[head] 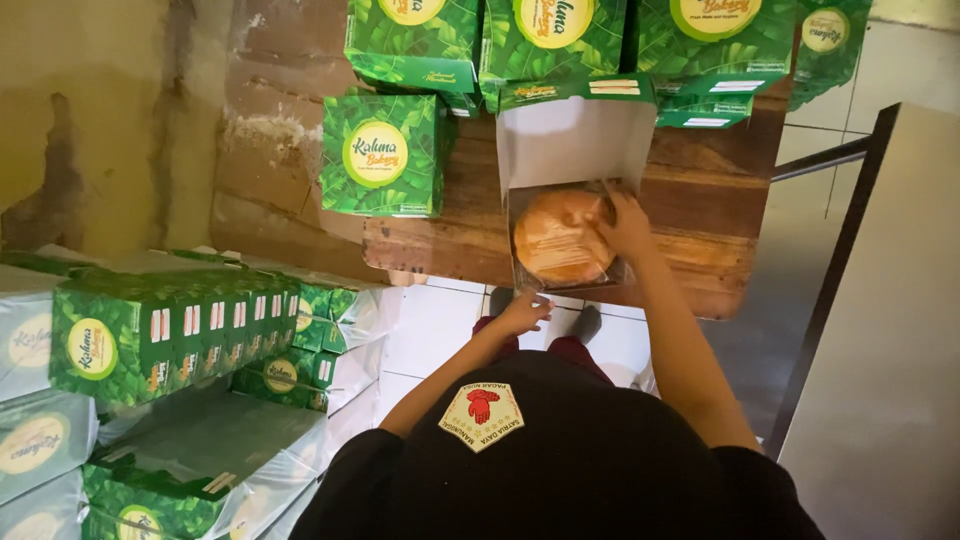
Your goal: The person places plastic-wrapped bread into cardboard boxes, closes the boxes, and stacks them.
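We count two hands: our left hand (524, 312) at the near edge of the table (720, 250) and our right hand (627, 225) at one open box (572, 150), the only box with its lid up. In that box we see one round golden cake (558, 238) in clear wrap. On the table we count one closed green box (383, 155) standing apart, and four more closed green boxes (412, 40) in the row along the far edge, with further ones under them that we cannot count. At left we see one long stack of green boxes (170, 330) packed too tightly to number, and several wrapped bundles (40, 440) below it.
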